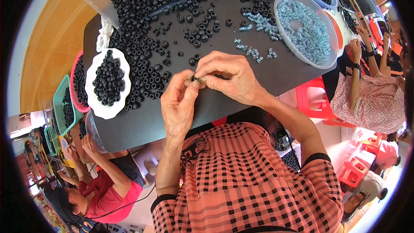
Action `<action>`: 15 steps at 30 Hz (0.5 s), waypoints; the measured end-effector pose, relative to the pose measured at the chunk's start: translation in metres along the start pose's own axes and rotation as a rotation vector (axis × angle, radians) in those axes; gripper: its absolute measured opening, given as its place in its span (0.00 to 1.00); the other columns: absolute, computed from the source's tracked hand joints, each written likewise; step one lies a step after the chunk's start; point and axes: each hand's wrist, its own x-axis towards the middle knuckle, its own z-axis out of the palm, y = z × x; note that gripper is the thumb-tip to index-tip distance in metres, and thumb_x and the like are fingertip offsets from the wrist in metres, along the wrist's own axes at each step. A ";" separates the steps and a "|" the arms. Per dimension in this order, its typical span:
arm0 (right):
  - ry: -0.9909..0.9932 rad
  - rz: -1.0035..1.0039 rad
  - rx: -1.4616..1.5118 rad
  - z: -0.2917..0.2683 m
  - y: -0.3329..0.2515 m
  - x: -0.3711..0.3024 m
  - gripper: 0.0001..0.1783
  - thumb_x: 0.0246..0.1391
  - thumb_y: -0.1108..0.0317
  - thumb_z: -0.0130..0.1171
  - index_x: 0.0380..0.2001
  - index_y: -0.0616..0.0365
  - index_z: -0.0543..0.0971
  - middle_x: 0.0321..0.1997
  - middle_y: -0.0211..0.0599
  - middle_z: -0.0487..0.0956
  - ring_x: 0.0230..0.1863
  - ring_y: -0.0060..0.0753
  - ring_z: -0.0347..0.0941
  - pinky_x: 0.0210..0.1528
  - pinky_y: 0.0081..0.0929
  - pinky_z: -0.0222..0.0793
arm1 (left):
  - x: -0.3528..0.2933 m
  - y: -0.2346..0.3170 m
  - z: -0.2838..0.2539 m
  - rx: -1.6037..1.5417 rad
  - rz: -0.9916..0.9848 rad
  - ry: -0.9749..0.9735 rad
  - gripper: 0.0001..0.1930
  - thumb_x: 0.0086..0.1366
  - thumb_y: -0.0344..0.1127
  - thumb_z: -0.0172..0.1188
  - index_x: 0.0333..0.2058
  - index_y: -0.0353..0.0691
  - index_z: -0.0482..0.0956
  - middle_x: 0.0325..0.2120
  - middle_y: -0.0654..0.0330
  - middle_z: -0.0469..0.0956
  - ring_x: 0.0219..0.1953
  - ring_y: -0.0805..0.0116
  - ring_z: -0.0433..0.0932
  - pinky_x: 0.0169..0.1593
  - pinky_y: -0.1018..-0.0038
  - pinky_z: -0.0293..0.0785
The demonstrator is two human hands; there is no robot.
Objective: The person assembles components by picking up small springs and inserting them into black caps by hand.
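Observation:
My left hand (179, 103) and my right hand (235, 77) meet over the near part of a dark table (129, 130). Between the fingertips of both is a small black bead (194, 78), mostly covered by the fingers. Each hand is closed in a pinch. Just beyond the fingers lie a few loose black beads (197, 58). A wide heap of the same ring-shaped beads (151, 0) spreads over the far left of the table. Several small silvery-blue wire coils (253, 52) lie loose beyond my right hand.
A scalloped white dish (90, 82) of black beads stands at the left. A round clear tub (317, 65) holds many coils at the right. Left of the table are a pink basket (76, 99) and a green basket (60, 125). People sit on both sides; red stools (312, 99) stand at right.

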 end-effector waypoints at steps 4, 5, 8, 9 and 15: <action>0.023 0.085 0.078 0.003 -0.006 -0.002 0.07 0.50 0.80 0.57 0.34 0.64 0.80 0.32 0.35 0.78 0.29 0.21 0.76 0.32 0.18 0.72 | -0.005 -0.001 0.001 -0.025 0.003 0.011 0.11 0.66 0.28 0.55 0.46 0.32 0.74 0.30 0.63 0.78 0.34 0.80 0.74 0.40 0.84 0.69; 0.024 0.087 0.079 0.003 -0.006 -0.003 0.07 0.50 0.80 0.57 0.34 0.64 0.80 0.32 0.35 0.78 0.29 0.21 0.76 0.32 0.18 0.72 | -0.005 0.000 0.001 -0.014 -0.003 0.010 0.11 0.66 0.28 0.56 0.46 0.32 0.74 0.29 0.63 0.78 0.34 0.80 0.74 0.40 0.84 0.69; 0.026 0.128 0.060 0.001 -0.002 -0.003 0.06 0.51 0.80 0.57 0.34 0.65 0.79 0.30 0.35 0.78 0.28 0.21 0.76 0.32 0.18 0.71 | -0.004 -0.004 0.001 -0.011 -0.009 0.009 0.11 0.65 0.27 0.56 0.46 0.32 0.74 0.29 0.63 0.78 0.34 0.80 0.75 0.40 0.84 0.69; 0.002 0.105 -0.004 -0.001 0.001 -0.002 0.06 0.52 0.80 0.56 0.34 0.65 0.79 0.31 0.35 0.78 0.29 0.20 0.76 0.31 0.17 0.71 | -0.003 -0.007 0.001 -0.018 -0.008 0.011 0.12 0.65 0.27 0.56 0.46 0.32 0.74 0.30 0.63 0.78 0.34 0.80 0.75 0.41 0.84 0.69; 0.001 0.051 -0.074 -0.002 -0.006 0.004 0.07 0.52 0.81 0.56 0.35 0.64 0.80 0.30 0.34 0.78 0.27 0.18 0.75 0.28 0.16 0.70 | 0.000 0.006 -0.002 -0.004 -0.007 -0.050 0.12 0.66 0.27 0.55 0.47 0.31 0.73 0.31 0.61 0.79 0.35 0.80 0.75 0.40 0.84 0.69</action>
